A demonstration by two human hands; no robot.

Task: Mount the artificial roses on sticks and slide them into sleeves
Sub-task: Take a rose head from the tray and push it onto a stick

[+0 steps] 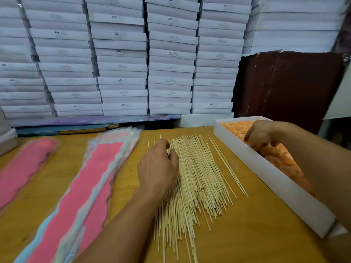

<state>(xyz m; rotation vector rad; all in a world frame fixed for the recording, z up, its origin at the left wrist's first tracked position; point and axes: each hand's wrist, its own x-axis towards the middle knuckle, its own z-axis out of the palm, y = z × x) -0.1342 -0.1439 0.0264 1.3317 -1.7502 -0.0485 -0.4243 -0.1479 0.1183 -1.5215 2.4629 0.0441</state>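
Nearest the camera, on the yellow worktop point(256, 234), lies a fanned pile of sticks point(197, 179), far too many to count. Left hand point(158, 164) rests on the pile's left edge, fingers curled down onto the sticks; whether it has one pinched cannot be told. Right hand point(263, 134) reaches into the long white box point(266, 179) at the right, fingers bent among the orange roses point(281, 156); whether it grips one cannot be told either. Roses fill the box, too many to count.

To the left lie two stacks of sleeves, pink with pale blue edges: a thick one point(91, 186) just beside the sticks, and a second point(22, 168) at the worktop's left edge. Number of sleeves per stack cannot be told.

Progress, as judged: an early stage. No rose mounted on a stick is visible, and no filled sleeve. Both hands appear to be fetching parts for one assembly, so mounting and sleeving remain to be done.

Behind the worktop, flat white cartons point(121, 67) rise in about five columns against the wall, with a dark brown panel point(288, 86) to their right.
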